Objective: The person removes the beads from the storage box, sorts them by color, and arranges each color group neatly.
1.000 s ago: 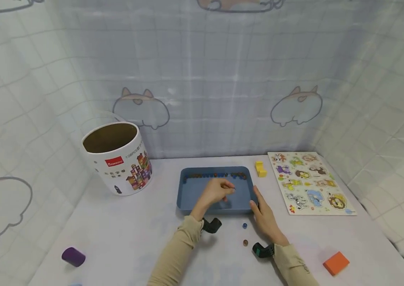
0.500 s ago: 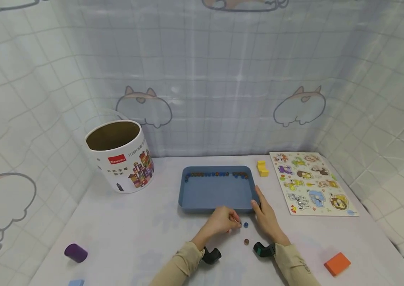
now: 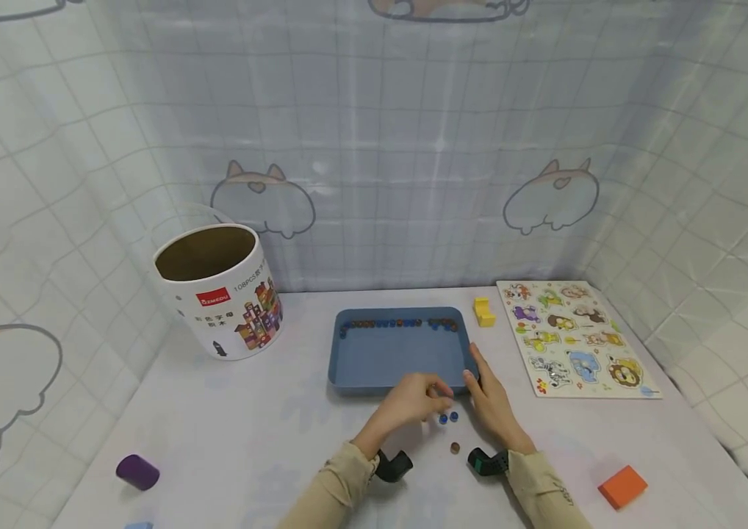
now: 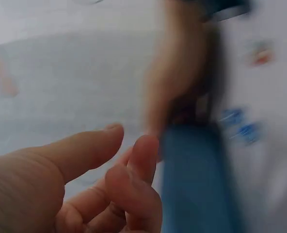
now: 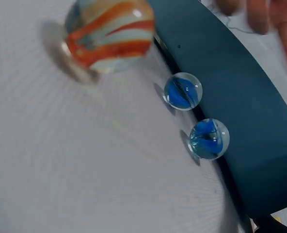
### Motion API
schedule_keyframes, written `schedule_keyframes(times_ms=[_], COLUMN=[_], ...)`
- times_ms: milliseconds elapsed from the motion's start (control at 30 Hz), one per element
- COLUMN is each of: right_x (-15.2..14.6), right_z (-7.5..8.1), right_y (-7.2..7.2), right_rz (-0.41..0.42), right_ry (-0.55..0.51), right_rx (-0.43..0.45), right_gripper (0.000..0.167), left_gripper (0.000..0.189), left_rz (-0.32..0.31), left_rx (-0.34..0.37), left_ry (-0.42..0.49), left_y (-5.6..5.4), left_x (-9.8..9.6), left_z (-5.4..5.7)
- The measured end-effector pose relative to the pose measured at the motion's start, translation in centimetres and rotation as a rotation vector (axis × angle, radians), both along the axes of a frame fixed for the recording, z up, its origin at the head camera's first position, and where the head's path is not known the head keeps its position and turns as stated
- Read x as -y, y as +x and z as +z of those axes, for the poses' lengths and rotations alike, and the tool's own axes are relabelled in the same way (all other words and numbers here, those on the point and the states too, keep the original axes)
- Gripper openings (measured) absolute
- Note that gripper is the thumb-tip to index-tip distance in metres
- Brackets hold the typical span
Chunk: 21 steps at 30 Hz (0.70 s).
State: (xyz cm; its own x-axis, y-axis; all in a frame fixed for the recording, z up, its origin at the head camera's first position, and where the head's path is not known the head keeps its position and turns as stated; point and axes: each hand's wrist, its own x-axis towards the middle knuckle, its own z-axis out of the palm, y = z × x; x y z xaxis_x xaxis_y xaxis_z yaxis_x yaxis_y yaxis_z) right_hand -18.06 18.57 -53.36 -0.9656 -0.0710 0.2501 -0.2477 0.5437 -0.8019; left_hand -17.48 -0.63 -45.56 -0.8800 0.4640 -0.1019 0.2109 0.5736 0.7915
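Note:
My left hand [image 3: 414, 400] hovers just in front of the blue tray [image 3: 400, 389], thumb and fingertips apart with nothing between them; the left wrist view shows its fingers [image 4: 142, 155] loosely bent. Below its fingertips two blue marbles [image 3: 443, 419] lie side by side on the table, close to the tray wall [image 5: 240, 97]. An orange-striped marble [image 5: 109, 34] lies nearer to me, appearing brownish in the head view. My right hand [image 3: 496, 404] rests against the tray's front right corner, fingers extended along the side. Inside the tray, a row of blue and brown marbles [image 3: 392, 323] lines the far wall.
A white bucket [image 3: 228, 323] stands at the back left. An animal puzzle board [image 3: 575, 342] lies to the right, with a yellow block [image 3: 483, 312] between it and the tray. A purple cylinder [image 3: 138, 472] is front left, an orange block [image 3: 621, 486] front right.
My left hand has come from over the tray to the table in front of it and let go of a blue marble beside the other one. The right hand has stayed at the corner.

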Motion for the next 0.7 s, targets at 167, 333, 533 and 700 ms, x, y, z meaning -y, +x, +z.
schedule_keyframes(times_ms=[167,333,533,700], right_x=[-0.3,-0.2,0.2,0.3], right_z=[0.0,-0.4,-0.4,-0.4], right_y=[-0.2,-0.2,-0.1,-0.2], right_rz=[-0.011,-0.017,-0.017,-0.023], right_ry=[-0.010,-0.009,-0.027,-0.027], right_rx=[-0.002,0.018,0.032,0.030], right_gripper=[0.057,0.058,0.058,0.058], left_gripper=[0.026,0.027,0.024,0.023], left_rz=[0.063,0.168,0.279,0.323], left_rx=[0.078,0.147,0.219,0.205], left_ry=[0.136,0.160,0.144,0.120], left_y=[-5.2,-10.5,-13.4,-14.3], left_x=[0.0,-0.2,-1.3,-2.3], left_z=[2.3,1.5,-0.5,-1.5])
